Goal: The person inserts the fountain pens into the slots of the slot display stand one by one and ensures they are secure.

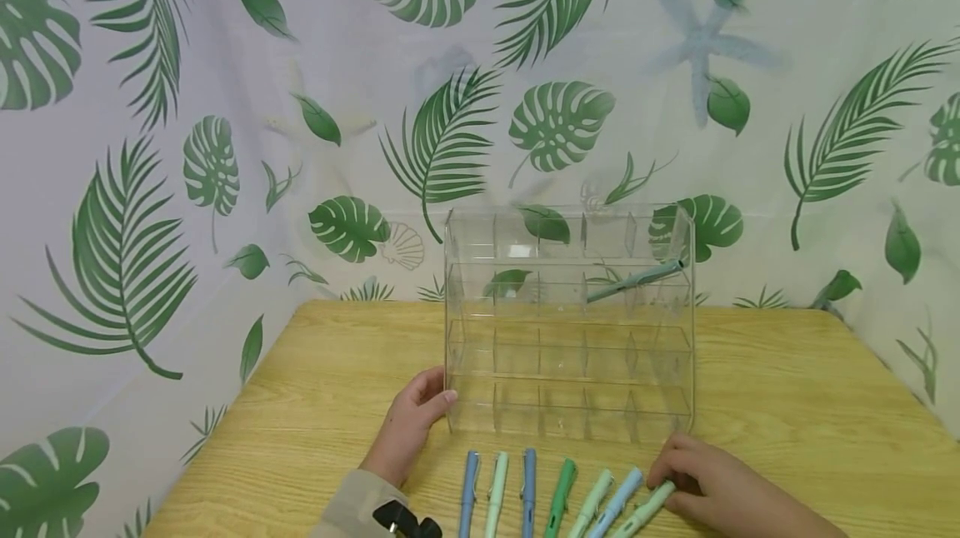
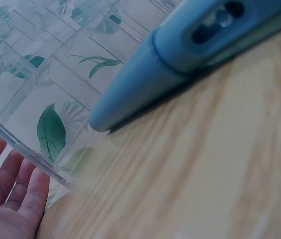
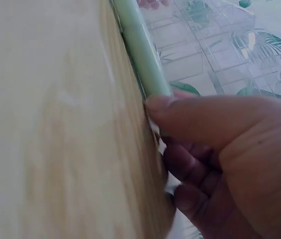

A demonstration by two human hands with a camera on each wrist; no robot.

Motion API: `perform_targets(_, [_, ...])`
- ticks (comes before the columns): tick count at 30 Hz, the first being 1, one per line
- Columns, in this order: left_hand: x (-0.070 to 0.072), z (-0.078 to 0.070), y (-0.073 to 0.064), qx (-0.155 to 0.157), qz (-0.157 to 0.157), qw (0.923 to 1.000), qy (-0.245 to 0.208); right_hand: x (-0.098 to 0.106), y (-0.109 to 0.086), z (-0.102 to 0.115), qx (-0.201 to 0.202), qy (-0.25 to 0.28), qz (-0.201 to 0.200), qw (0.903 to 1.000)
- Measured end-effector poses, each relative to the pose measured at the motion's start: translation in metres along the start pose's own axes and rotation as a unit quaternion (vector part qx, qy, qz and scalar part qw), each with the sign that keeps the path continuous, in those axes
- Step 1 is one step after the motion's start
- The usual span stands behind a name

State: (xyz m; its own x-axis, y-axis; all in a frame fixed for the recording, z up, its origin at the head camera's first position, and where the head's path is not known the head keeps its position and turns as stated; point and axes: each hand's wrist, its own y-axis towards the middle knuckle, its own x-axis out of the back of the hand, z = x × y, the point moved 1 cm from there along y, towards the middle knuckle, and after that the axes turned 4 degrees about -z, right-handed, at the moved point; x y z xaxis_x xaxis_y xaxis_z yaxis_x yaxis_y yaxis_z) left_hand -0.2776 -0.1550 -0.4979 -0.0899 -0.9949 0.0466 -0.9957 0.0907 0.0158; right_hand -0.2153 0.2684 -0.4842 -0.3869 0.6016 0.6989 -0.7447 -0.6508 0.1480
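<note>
A clear plastic pen organizer [image 1: 562, 334] with rows of small compartments stands on the table. At its left side my left hand [image 1: 412, 417] holds the edge, thumb in front and fingers behind. In the left wrist view the fingers [image 2: 18, 181] lie beyond the clear side panel. My right hand [image 1: 708, 475] pinches the upper end of a light green pen [image 1: 647, 509], the rightmost in the row, close to the organizer's lower right corner. The right wrist view shows the thumb [image 3: 190, 117] against that pen's end. One teal pen [image 1: 636, 280] lies slanted in the organizer's upper right part.
In front of the organizer lies a row of several pens, among them a blue pen [image 1: 468, 492], a dark green pen [image 1: 561, 496] and a light blue pen [image 1: 615, 503]. Behind the wooden table [image 1: 337, 355] hangs a leaf-patterned curtain [image 1: 315, 63].
</note>
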Motion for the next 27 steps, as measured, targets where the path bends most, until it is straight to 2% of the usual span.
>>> perform_targets(2, [0.0,0.0,0.0,0.001,0.0,1.0,0.0,0.001,-0.001,0.0,-0.005,0.002,0.003,1.0])
perform_targets(8, [0.0,-0.001,0.0,0.002,-0.003,1.0,-0.001,0.01,-0.004,0.004,-0.069,0.007,0.028,0.9972])
perform_targets(12, [-0.001,-0.002,0.001,0.003,-0.007,1.0,-0.004,0.012,-0.004,0.004,-0.034,-0.017,0.031,0.9988])
perform_targets(15, [-0.001,-0.001,0.001,0.006,-0.009,0.9999,-0.005,0.011,-0.003,0.003,-0.019,-0.013,0.032,0.9992])
perform_targets(19, [-0.001,0.0,0.0,0.009,-0.01,0.9999,-0.004,0.012,-0.006,0.002,-0.03,0.061,0.043,0.9968])
perform_targets(23, [-0.001,-0.002,0.0,0.009,-0.008,0.9999,-0.004,0.018,-0.011,0.003,-0.033,0.174,0.065,0.982])
perform_targets(27, [0.0,-0.002,-0.001,0.007,-0.004,1.0,-0.003,0.024,-0.012,0.006,-0.032,0.238,0.066,0.9686])
